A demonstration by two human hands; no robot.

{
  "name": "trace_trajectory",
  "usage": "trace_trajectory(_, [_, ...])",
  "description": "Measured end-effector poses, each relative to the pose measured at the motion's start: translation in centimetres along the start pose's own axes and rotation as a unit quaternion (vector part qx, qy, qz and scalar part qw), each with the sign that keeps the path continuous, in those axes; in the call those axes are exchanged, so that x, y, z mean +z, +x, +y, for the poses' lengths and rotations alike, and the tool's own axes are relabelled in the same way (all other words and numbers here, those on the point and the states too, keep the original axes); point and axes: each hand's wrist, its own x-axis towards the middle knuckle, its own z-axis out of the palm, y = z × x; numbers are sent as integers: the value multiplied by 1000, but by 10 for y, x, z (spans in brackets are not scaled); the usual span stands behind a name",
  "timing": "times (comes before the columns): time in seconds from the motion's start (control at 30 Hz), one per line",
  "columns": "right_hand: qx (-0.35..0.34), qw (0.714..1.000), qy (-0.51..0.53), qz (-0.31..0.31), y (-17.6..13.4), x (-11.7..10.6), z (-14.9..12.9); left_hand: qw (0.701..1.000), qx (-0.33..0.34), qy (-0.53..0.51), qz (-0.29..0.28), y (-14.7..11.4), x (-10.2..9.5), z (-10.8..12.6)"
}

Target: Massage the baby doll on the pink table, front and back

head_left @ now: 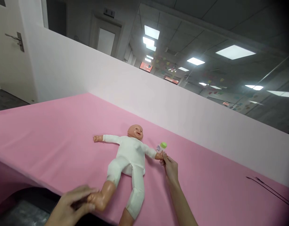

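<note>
A baby doll with a white cloth body lies face up on the pink-covered table. Its arms are spread, and its feet point toward me at the table's front edge. My left hand is closed around the doll's foot on the left side of the view. With thumb and fingers, my right hand pinches the doll's hand on the right side. Just behind that doll hand stands a small clear bottle with a green cap, partly hidden by it.
Thin black cables lie on the table at the far right. A white wall with glass above it runs along the table's back. At the upper left is a door with a metal handle.
</note>
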Motion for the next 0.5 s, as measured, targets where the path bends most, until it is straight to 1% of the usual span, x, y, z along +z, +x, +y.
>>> trace_trajectory(0.07, [-62, 997, -35, -38, -15, 12, -29, 999, 38, 9, 32, 37, 2, 36])
trace_trajectory(0.13, [-127, 985, -79, -91, -35, 29, -49, 996, 70, 9, 45, 79, 10, 64])
trace_trajectory(0.17, [-159, 973, -107, -127, -46, 39, -52, 996, 85, 2, 36, 99, 17, 72])
trace_trajectory(0.23, [-220, 943, -163, -189, -66, 57, -49, 994, 103, -23, 4, 133, 32, 79])
trace_trajectory(0.3, [-262, 921, -197, -212, -75, 67, -40, 993, 109, -48, -15, 151, 46, 79])
trace_trajectory(0.33, [-267, 920, -199, -209, -75, 68, -36, 993, 107, -55, -16, 152, 51, 78])
trace_trajectory(0.37, [-257, 927, -191, -197, -70, 65, -34, 993, 103, -57, -12, 147, 53, 76])
trace_trajectory(0.4, [-234, 939, -177, -178, -61, 58, -34, 994, 97, -54, -5, 136, 52, 75])
trace_trajectory(0.43, [-204, 953, -161, -153, -49, 48, -35, 995, 90, -45, 0, 121, 49, 72])
trace_trajectory(0.5, [-136, 978, -136, -81, -19, 21, -34, 998, 68, -18, 1, 78, 34, 62])
